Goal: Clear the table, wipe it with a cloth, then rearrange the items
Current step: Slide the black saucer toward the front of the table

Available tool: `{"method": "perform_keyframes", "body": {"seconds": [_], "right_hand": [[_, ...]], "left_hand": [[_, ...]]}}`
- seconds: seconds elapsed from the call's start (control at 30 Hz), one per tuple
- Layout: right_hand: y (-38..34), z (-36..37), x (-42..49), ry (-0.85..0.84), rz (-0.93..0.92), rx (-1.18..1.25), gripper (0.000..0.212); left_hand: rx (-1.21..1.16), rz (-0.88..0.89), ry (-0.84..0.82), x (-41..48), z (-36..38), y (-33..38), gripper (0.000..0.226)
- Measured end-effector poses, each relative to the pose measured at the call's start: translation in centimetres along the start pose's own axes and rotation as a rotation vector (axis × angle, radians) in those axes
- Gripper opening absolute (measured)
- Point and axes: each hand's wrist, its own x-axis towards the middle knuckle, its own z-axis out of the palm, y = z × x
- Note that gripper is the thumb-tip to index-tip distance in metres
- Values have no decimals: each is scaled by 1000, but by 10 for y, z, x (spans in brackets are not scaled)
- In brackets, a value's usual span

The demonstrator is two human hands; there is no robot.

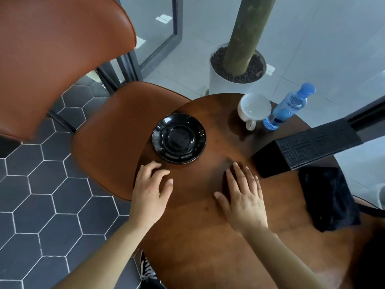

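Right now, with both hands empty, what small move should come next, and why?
Probably the left hand should reach forward and grip the saucer. It lies just ahead of that hand, and the table carries the cup, bottle, box and cloth, so clearing looks unfinished. The right hand holds nothing either.

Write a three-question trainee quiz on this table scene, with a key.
1. True or false: the cup stands right beside the bottle.
2. Which lies nearest the right hand? A) bottle B) box C) cup
3. Which hand is nearer the saucer?
Key: 1 true; 2 B; 3 the left hand.
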Motion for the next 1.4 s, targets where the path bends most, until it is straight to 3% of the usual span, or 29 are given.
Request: {"method": "perform_keyframes", "body": {"seconds": [0.13,0.27,0.4,0.6,1.4], "right_hand": [[2,17,-2,26,-13,-36,72],[3,21,-4,53,0,-61,72],[3,21,-4,59,-4,-46,73],[4,23,-2,64,-5,-42,72],[2,19,-2,85,-3,-39,72]], "left_hand": [[-134,-233,63,21,-12,24,31],[-282,-580,83,51,-14,40,51],[-533,-831,142,75,-5,47,51],[-487,-851,196,87,2,34,21],[-463,-775,156,85,-11,22,35]]}}
